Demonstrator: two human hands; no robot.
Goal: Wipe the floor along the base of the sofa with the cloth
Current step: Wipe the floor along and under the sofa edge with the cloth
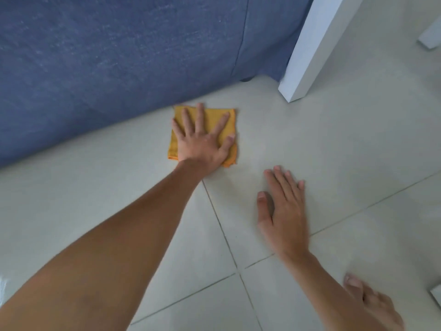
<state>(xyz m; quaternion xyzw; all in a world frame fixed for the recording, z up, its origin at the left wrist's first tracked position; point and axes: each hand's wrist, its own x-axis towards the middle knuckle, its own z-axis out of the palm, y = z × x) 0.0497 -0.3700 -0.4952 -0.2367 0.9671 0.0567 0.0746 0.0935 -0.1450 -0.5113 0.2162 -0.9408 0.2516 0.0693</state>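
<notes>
A: Where is the folded square of orange-yellow cloth (207, 120)?

B: Flat on the pale grey tiled floor (334, 151), its far edge just beside the base of the blue fabric-covered sofa (107, 56). It lies nearer the sofa's right-hand end than its left.

A: And who has it?

B: The left hand (202, 139). It isn't clutching anything: palm down, fingers spread wide, pressing the cloth against the tile. The arm reaches out long from the lower left.

A: The other hand?

B: The right hand (284, 209) lies flat and empty on the bare floor, fingers together, well apart from the cloth. I'd judge it's propping the person up. A bare foot (372, 304) shows at the lower right, blurred.

A: What else is near?

B: A white square table leg (307, 51) stands on the floor past the sofa's right end, and a small dark sofa foot (317, 79) peeks from under the fabric.

A: How far along, then?

B: Mid-task, I'd say. The cloth is on the right strip, but the tiles show no clear wet trail, so I cannot tell which stretch is done. A long run of floor along the sofa's base lies to the left, a shorter one toward the table leg.
</notes>
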